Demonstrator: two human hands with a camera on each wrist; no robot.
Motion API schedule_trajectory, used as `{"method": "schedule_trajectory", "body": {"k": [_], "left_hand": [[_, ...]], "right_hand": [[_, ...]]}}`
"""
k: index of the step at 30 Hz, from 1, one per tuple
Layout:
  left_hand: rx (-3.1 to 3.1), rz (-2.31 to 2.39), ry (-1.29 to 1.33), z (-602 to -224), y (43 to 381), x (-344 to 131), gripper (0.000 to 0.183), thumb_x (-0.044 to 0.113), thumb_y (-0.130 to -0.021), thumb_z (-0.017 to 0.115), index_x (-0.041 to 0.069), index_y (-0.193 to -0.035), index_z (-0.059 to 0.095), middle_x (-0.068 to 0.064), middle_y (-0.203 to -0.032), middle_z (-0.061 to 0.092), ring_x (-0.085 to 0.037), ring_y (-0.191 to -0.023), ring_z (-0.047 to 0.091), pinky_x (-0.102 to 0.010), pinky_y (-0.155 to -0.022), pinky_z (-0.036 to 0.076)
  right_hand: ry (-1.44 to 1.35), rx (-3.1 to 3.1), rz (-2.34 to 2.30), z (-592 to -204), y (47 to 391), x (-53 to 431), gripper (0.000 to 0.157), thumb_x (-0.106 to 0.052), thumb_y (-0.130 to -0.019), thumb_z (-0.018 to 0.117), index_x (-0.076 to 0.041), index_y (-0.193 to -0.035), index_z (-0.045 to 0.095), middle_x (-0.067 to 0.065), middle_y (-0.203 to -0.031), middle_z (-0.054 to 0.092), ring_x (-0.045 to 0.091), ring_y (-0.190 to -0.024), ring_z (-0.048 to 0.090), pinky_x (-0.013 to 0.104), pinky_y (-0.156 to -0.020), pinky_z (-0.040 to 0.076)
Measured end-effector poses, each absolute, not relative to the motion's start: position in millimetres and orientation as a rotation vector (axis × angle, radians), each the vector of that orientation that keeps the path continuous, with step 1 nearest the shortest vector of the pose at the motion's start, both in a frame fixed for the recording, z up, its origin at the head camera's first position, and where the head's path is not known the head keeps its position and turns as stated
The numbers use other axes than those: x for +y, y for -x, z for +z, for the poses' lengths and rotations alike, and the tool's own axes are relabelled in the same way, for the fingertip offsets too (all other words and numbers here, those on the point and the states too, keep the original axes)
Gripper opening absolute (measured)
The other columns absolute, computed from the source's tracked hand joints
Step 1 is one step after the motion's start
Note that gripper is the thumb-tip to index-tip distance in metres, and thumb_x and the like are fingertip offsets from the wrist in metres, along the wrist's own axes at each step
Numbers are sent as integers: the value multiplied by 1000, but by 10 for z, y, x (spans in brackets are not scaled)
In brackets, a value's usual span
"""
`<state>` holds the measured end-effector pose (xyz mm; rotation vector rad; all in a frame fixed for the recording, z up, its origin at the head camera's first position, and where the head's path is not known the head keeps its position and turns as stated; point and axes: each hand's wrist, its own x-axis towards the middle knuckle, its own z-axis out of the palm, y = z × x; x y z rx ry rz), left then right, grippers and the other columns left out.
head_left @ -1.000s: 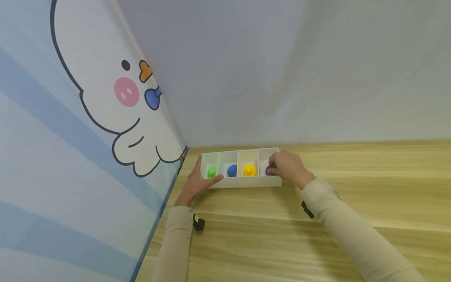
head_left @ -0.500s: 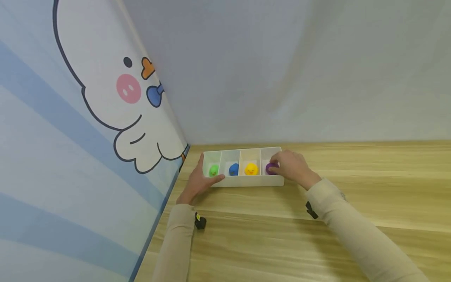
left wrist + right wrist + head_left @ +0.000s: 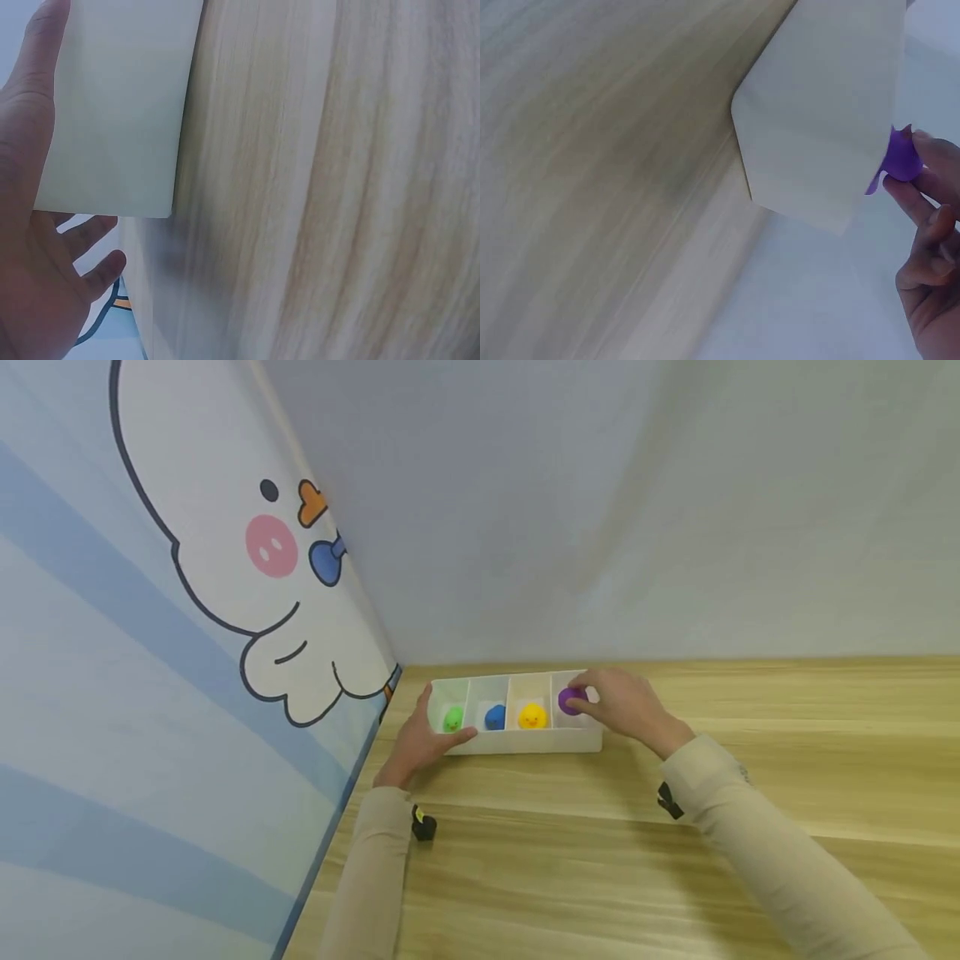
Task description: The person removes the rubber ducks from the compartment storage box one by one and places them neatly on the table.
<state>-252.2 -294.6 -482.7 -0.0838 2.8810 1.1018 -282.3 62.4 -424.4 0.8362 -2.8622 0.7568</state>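
Purple toy (image 3: 567, 696): seemingly mid-lift or mid-placing
Right hand (image 3: 628, 707): pinches it, rightmost compartment (image 3: 570, 722)
Left hand (image 3: 418, 742): spread against tray (image 3: 528, 743)
Far-right work: next probably wants tray steady

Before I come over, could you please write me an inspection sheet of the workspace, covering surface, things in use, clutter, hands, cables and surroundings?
Surface: wood-grain table.
Things in use: white tray with four compartments; from the left, green toy, blue toy and yellow toy each in one; purple toy at the rightmost.
Clutter: nothing seen.
Hands: left hand rests against the tray's left end; right hand pinches the purple toy.
Cables: nothing seen.
Surroundings: plain grey wall behind; blue-striped panel with a white cartoon on the left.
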Motion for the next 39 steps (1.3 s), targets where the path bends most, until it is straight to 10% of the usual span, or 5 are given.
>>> {"method": "schedule_trajectory", "body": {"k": [39], "left_hand": [[2803,1140,89,-4809,2544,-2960,128,72,-76,77,37,-164,-10,-21,-169,23,-46,-152,33,-63,-121,33]], "right_hand": [[-786,-2842,739,-4214,2873,1201,25,-22,-96,72,-11,-117,77,11,-116,77,36,-112,70,53,-88,58]]}}
